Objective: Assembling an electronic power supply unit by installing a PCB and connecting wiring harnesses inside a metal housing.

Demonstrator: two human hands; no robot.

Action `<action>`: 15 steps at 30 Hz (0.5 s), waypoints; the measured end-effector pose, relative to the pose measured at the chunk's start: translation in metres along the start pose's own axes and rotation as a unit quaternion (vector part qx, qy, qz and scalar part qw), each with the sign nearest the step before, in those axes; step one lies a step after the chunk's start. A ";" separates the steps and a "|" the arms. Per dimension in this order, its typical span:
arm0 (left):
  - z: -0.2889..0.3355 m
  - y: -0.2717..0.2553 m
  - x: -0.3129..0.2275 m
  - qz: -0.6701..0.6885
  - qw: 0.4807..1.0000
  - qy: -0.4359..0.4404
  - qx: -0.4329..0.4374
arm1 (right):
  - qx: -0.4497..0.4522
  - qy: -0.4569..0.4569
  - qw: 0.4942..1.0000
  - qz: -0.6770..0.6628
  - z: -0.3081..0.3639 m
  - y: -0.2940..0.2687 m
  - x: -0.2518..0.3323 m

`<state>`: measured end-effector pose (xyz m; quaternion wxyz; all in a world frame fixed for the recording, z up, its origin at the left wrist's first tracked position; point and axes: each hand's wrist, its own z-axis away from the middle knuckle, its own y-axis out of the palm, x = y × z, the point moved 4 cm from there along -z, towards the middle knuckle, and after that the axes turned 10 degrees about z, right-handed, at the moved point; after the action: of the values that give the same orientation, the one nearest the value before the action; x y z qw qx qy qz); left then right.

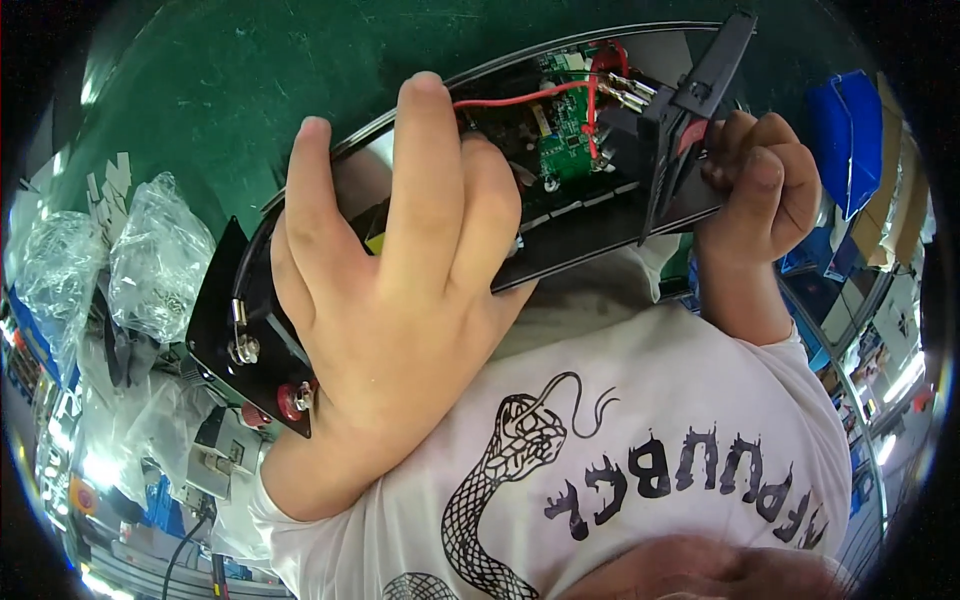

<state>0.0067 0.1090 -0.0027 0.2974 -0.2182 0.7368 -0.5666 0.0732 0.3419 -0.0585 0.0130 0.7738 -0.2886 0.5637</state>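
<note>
A long black open metal case [590,228] lies tilted in front of my chest, with a green circuit board [572,128] and red wires [520,99] inside. My left hand [400,250] spans the case and grips it; two fingers reach over the far edge and a bent finger dips inside. My left thumb is hidden. At the right end stands a black plastic end piece [668,130] with metal terminals [628,92] beside it. My right hand [757,185] is closed against its outer side, thumb pressed to curled fingers; what they pinch is hidden. A black end plate [225,330] with a red binding post [291,400] is at the left.
Crumpled clear plastic bags [160,250] lie on the left of the green work surface [220,90]. A blue box-shaped item [848,140] and brown cardboard [893,200] stand at the right. A small metal-and-black device [215,455] with a cable sits at the lower left.
</note>
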 end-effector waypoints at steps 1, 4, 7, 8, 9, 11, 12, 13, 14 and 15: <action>0.000 0.001 0.001 0.000 1.000 0.000 0.000 | -0.003 0.004 1.000 -0.002 0.000 0.000 0.000; 0.000 0.002 0.001 -0.009 1.000 0.008 -0.011 | -0.007 -0.005 1.000 0.007 -0.001 -0.001 -0.003; 0.000 0.000 -0.002 -0.012 1.000 0.007 -0.005 | -0.005 -0.009 1.000 0.016 0.000 0.000 -0.001; -0.002 -0.002 -0.003 -0.012 1.000 -0.001 0.008 | -0.006 -0.010 1.000 0.016 0.000 -0.001 -0.001; -0.003 -0.003 -0.002 -0.012 1.000 -0.009 0.021 | -0.008 -0.009 1.000 0.007 -0.001 -0.001 -0.002; -0.002 -0.003 -0.003 -0.009 1.000 -0.006 0.019 | -0.011 -0.009 1.000 -0.003 0.000 -0.001 -0.001; -0.002 -0.004 -0.003 -0.007 1.000 -0.004 0.016 | -0.008 -0.010 1.000 0.003 0.000 -0.001 -0.001; -0.001 -0.003 -0.002 -0.009 1.000 -0.003 0.015 | -0.005 -0.012 1.000 0.010 0.000 -0.001 -0.001; 0.000 -0.003 -0.002 -0.011 1.000 -0.003 0.010 | -0.006 -0.013 1.000 0.008 -0.001 0.000 -0.001; -0.001 -0.003 -0.002 -0.013 1.000 -0.001 0.005 | -0.001 -0.021 1.000 0.006 -0.001 0.001 0.000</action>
<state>0.0076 0.1099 0.0005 0.2916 -0.2268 0.7309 -0.5739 0.0717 0.3421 -0.0586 0.0043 0.7838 -0.2935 0.5472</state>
